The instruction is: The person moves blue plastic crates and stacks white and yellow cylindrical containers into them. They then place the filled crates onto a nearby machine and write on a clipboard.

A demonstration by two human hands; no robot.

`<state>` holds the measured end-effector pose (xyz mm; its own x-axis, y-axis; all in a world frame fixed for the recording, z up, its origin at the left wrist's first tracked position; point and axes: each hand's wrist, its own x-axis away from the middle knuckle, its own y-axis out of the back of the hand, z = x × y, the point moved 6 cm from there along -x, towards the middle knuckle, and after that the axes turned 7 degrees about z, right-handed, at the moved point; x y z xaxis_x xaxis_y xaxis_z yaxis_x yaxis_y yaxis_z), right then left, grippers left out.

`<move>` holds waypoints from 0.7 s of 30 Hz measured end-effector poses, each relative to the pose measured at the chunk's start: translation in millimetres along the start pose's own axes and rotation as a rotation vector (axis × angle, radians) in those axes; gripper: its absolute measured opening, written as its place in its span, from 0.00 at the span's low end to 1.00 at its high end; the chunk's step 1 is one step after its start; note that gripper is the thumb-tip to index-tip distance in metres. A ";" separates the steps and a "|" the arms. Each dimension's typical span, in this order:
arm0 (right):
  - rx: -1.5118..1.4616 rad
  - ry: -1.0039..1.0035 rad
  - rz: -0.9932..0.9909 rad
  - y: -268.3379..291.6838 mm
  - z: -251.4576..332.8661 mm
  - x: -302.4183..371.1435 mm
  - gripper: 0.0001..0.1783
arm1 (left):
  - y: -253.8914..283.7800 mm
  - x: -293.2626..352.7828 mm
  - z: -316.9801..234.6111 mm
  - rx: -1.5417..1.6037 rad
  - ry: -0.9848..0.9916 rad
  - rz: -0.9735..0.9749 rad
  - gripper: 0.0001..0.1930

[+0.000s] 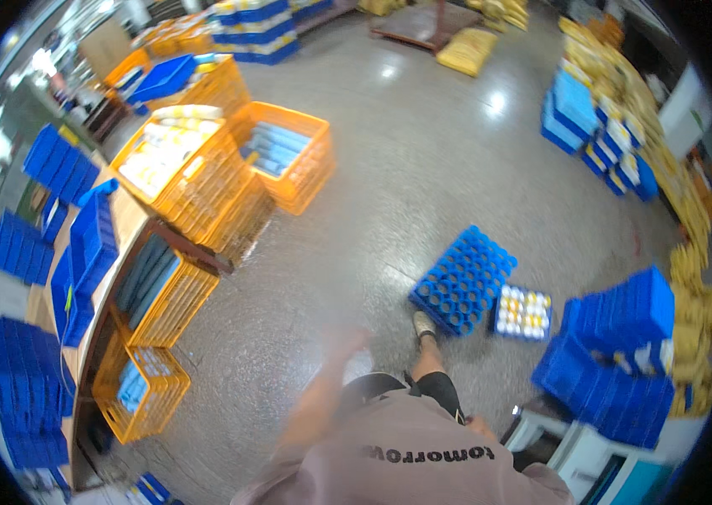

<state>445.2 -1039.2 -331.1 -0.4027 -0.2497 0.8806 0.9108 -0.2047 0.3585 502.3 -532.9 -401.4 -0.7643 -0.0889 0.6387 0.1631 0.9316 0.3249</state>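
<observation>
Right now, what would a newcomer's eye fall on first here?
Probably the orange crates stacked at upper left, one holding pale blue tubes. Next, the empty blue grid tray on the floor ahead, beside a smaller tray of white and yellow pieces. The person's left hand is a raised blur; the right hand is out of sight.

The person wears a mauve shirt (406,459) with dark lettering, black shorts (440,389), a pale shoe (424,323).

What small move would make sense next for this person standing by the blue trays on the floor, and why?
Probably a step forward and a reach down to the blue tray. It lies on the floor just past the person's foot, beside a tray of pale round items. The left hand is blurred in mid-air and appears to hold nothing; the right hand is not in view.
</observation>
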 end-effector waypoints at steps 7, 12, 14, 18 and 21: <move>-0.033 0.088 0.061 145.5 18.7 -89.6 0.17 | -16.1 -47.2 -64.6 -0.060 -0.026 0.125 0.21; -0.344 0.124 -0.130 309.5 1.6 -165.8 0.16 | 42.2 -17.5 -8.5 -0.573 0.600 -0.145 0.19; -0.527 0.134 -0.248 366.7 -4.7 -190.3 0.13 | 35.3 5.7 14.7 0.285 0.921 -0.309 0.15; -0.744 0.092 -0.306 457.4 -15.9 -224.1 0.14 | 20.8 -49.5 -38.6 0.186 0.674 -0.304 0.13; -0.683 0.024 -0.335 494.5 -17.5 -237.3 0.12 | -5.0 -143.6 -134.6 -0.721 0.155 -0.006 0.11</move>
<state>989.6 -1097.7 -368.2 -0.6571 -0.0897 0.7484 0.4835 -0.8119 0.3272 695.2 -572.2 -400.9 -0.6783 -0.1918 0.7093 0.5693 0.4730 0.6724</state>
